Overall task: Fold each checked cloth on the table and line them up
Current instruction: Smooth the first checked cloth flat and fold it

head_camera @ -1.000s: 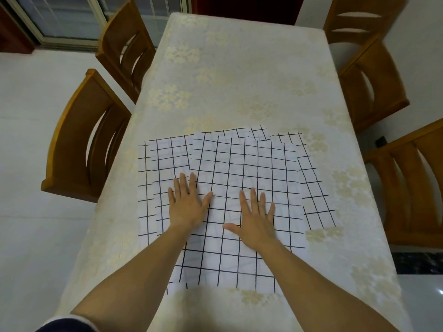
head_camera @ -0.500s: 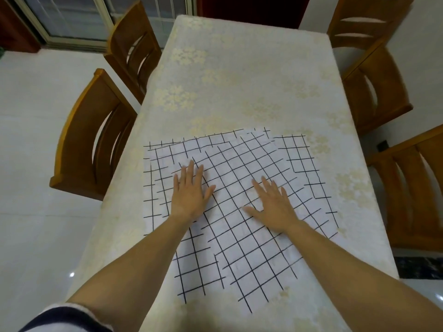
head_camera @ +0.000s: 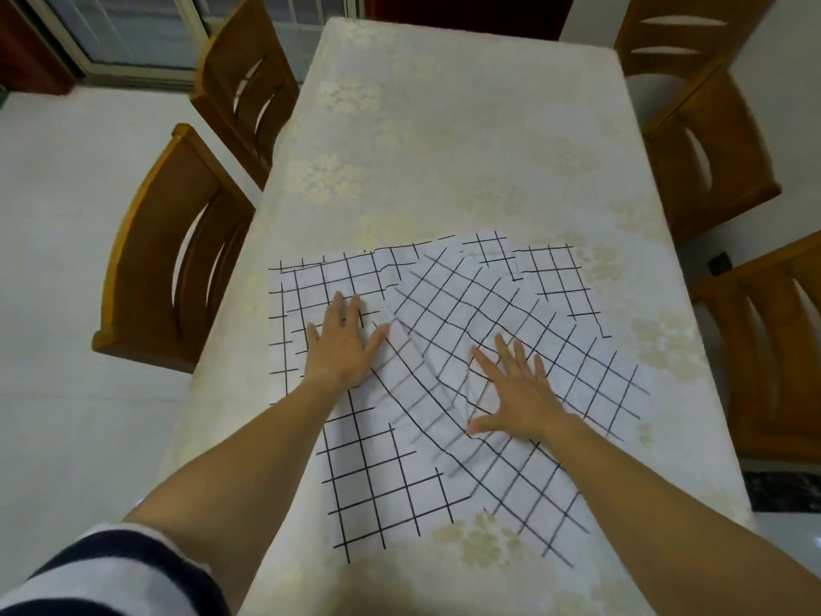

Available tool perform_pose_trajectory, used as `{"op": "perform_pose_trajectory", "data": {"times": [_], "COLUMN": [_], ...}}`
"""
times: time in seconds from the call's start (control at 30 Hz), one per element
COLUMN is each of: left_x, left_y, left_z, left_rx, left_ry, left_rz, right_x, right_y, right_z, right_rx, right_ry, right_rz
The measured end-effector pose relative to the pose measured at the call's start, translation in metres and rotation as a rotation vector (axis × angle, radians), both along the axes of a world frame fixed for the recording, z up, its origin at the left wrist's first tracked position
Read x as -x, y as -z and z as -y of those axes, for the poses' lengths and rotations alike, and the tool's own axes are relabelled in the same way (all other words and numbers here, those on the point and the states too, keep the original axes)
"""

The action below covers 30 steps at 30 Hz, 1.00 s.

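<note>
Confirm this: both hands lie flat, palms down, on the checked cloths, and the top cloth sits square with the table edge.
Not quite. Both the left hand and the right hand do lie flat, palms down, on the checked cloths, but the head view shows the top cloth turned askew and rumpled, its grid lines running diagonally to the table edge.

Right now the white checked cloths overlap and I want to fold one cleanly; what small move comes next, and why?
Probably slide the right hand rightward, drawing the skewed top white black-grid cloth clear, while the left hand pins the cloth underneath. The top one lies wrinkled and overlapping.
</note>
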<state>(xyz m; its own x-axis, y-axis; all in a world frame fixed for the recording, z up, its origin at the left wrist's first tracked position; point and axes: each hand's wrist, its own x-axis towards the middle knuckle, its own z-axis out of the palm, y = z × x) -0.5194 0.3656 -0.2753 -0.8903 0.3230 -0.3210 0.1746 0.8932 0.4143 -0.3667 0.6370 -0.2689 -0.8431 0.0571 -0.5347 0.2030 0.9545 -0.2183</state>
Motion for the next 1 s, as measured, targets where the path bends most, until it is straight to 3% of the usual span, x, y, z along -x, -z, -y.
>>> {"op": "perform_pose_trajectory", "data": {"times": [0.17,0.3,0.37,0.57,0.7,0.77,0.9,1.0], "left_x": [0.012,0.013,0.014,0.022,0.006,-0.024,-0.078,-0.078], "left_y": [-0.008,-0.012,-0.01,-0.01,-0.022,-0.024,0.009,0.024], "left_z": [-0.007,-0.016,-0.017,-0.019,-0.036,-0.059,-0.079,-0.065], "left_rx": [-0.014,-0.115,-0.07,0.054,0.153,0.092,0.122,0.156], "left_ry": [-0.008,-0.048,-0.018,0.155,0.084,0.191,0.37,0.396], "left_rz": [-0.066,-0.005,-0.003,0.008,-0.214,-0.311,-0.139,-0.184], "right_x": [0.001,0.009,0.013,0.017,0.02,0.02,0.012,-0.008], "right_y": [-0.009,-0.01,-0.003,0.007,0.005,0.008,0.023,0.032], "right_z": [-0.02,0.007,0.022,0.036,0.032,0.032,0.031,0.006], "right_rx": [0.004,0.091,0.041,-0.026,0.055,0.028,-0.088,-0.189], "right_ry": [-0.281,-0.107,0.008,-0.098,-0.056,0.048,0.124,0.132], "right_rz": [0.0,-0.116,-0.139,-0.096,-0.238,-0.358,-0.323,-0.295]}}
